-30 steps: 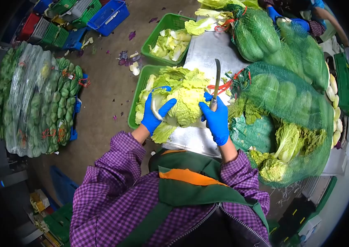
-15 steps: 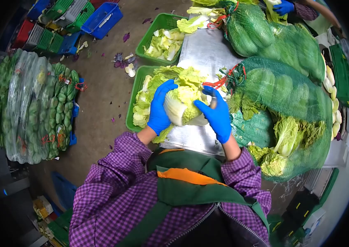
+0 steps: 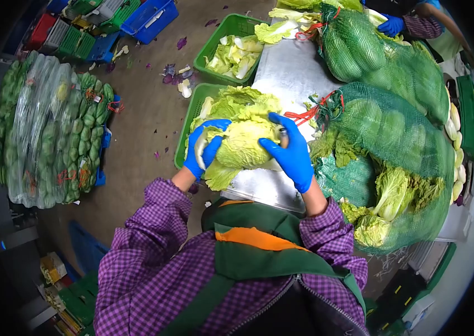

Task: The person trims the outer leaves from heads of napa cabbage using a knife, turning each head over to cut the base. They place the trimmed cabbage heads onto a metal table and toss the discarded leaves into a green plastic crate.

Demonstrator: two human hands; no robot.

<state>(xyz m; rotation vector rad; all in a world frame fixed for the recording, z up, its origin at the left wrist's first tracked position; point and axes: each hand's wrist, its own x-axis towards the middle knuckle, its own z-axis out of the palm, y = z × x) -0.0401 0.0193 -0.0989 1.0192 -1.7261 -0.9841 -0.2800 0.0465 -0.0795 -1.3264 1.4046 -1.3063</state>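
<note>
A napa cabbage (image 3: 246, 147), pale yellow-green and crinkled, lies on its side between my blue-gloved hands. My left hand (image 3: 204, 152) is closed around a cabbage leaf (image 3: 199, 147) with a thick white rib, at the left end of the head. At the other end, my right hand (image 3: 293, 155) grips the cabbage, thumb and fingers apart around it. A small dark thing (image 3: 284, 136) shows between that thumb and the fingers; its kind I cannot make out. Just beyond, a green crate (image 3: 193, 115) holds loose outer leaves.
Under the cabbage is a metal table (image 3: 282, 63). Green mesh sacks (image 3: 393, 120) of cabbages lie along its right side. A second crate (image 3: 223, 27) of leaves stands farther off. Wrapped sacks (image 3: 52, 134) are stacked at left. A co-worker's gloved hand (image 3: 392, 25) shows at top right.
My left hand has shifted left and down, now with a leaf in its grip. The cabbage has turned, showing its crinkled side instead of its white ribs. My right hand stays nearly in place.
</note>
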